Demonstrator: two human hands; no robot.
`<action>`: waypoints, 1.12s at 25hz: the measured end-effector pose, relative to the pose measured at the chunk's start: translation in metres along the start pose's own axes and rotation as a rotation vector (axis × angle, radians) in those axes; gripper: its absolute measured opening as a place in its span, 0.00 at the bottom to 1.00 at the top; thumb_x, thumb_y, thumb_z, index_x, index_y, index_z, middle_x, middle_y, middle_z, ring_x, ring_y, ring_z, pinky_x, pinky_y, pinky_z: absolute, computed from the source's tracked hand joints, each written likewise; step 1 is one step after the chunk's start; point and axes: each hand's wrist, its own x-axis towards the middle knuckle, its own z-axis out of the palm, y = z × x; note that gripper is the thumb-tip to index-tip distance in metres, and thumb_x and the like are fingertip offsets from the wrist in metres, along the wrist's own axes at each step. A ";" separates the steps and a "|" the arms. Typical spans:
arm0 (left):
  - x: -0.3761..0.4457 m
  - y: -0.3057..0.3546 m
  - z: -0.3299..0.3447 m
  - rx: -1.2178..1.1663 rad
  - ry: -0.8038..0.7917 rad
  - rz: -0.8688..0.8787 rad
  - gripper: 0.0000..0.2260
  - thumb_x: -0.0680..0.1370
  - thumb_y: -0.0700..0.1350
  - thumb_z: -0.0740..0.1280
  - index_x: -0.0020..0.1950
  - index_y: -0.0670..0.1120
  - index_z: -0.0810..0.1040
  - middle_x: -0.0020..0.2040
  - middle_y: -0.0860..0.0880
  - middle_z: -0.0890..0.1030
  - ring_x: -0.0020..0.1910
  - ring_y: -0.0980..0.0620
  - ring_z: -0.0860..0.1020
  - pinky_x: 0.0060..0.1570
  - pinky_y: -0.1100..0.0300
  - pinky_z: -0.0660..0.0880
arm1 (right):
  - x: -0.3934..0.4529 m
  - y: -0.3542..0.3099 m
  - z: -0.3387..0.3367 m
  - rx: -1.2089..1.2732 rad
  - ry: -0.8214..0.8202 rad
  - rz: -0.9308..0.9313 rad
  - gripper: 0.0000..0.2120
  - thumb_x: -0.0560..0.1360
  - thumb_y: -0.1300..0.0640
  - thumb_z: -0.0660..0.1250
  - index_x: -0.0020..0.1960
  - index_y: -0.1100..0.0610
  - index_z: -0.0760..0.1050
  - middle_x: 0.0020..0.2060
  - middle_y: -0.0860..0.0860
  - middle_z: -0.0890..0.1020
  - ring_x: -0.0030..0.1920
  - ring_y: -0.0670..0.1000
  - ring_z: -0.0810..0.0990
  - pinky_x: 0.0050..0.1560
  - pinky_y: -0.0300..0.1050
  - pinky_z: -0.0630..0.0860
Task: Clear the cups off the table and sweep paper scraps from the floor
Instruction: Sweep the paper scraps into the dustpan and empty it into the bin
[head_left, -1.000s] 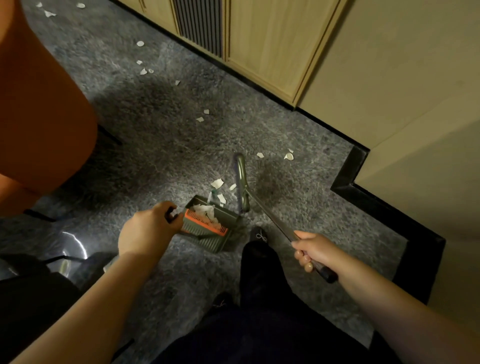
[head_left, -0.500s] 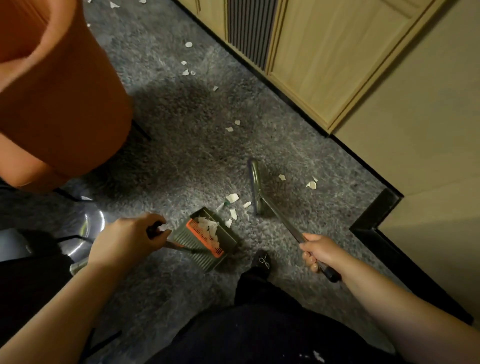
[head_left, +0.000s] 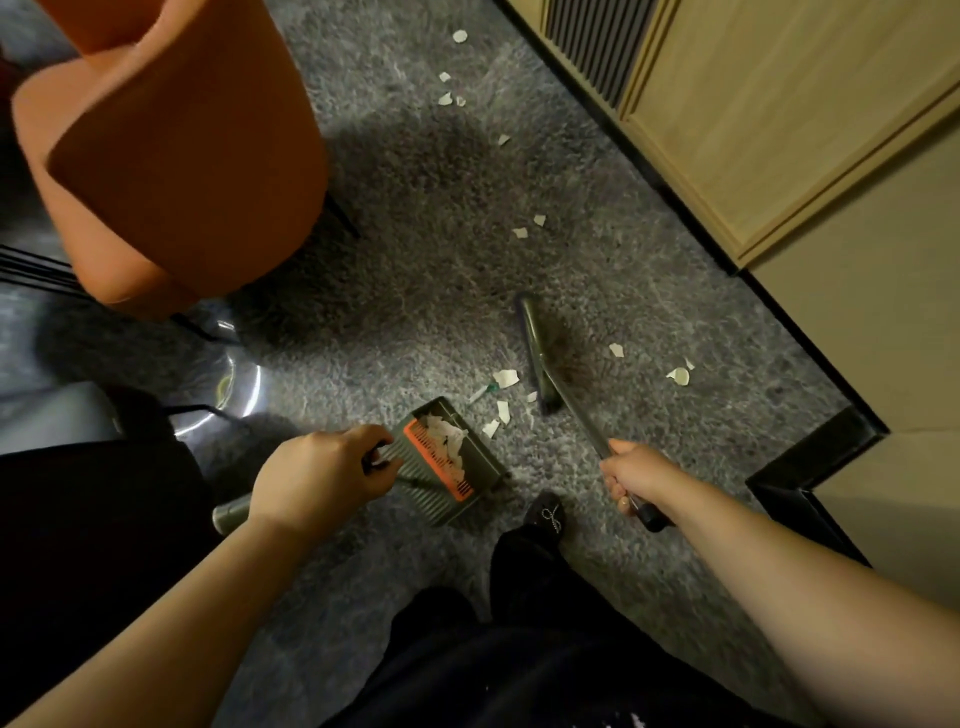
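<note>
No text, label or number can be read anywhere.

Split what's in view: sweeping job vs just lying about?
In the job:
left hand holding the dustpan
right hand holding the broom
paper scraps on the carpet

Lying about:
orange chair
wooden cabinet
shoe

Grey shaggy carpet (head_left: 415, 270) carries everything — white paper scraps (head_left: 505, 378) scattered toward the cabinet, a green dustpan (head_left: 470, 457) holding more scraps, the broom head (head_left: 535, 353) resting bristles-down, and an orange chair (head_left: 176, 156).
</note>
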 end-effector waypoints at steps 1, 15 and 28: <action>0.002 0.001 -0.001 0.007 -0.001 0.002 0.11 0.66 0.54 0.77 0.46 0.54 0.83 0.27 0.51 0.80 0.23 0.47 0.78 0.24 0.61 0.71 | 0.003 -0.005 0.002 -0.036 -0.012 -0.007 0.20 0.79 0.66 0.56 0.70 0.57 0.66 0.28 0.54 0.69 0.24 0.48 0.66 0.20 0.37 0.65; -0.008 0.008 -0.001 -0.039 -0.113 -0.076 0.11 0.74 0.59 0.67 0.52 0.55 0.80 0.36 0.52 0.82 0.33 0.48 0.80 0.32 0.56 0.77 | -0.048 0.023 0.033 -0.089 -0.247 0.026 0.24 0.80 0.66 0.56 0.73 0.49 0.64 0.26 0.50 0.67 0.18 0.43 0.64 0.18 0.33 0.62; -0.057 -0.012 0.006 -0.187 -0.027 -0.114 0.13 0.72 0.57 0.71 0.52 0.53 0.81 0.36 0.52 0.83 0.32 0.48 0.81 0.32 0.56 0.78 | -0.107 0.051 0.029 0.188 -0.027 -0.030 0.23 0.80 0.68 0.55 0.73 0.53 0.63 0.27 0.52 0.67 0.18 0.43 0.63 0.19 0.33 0.61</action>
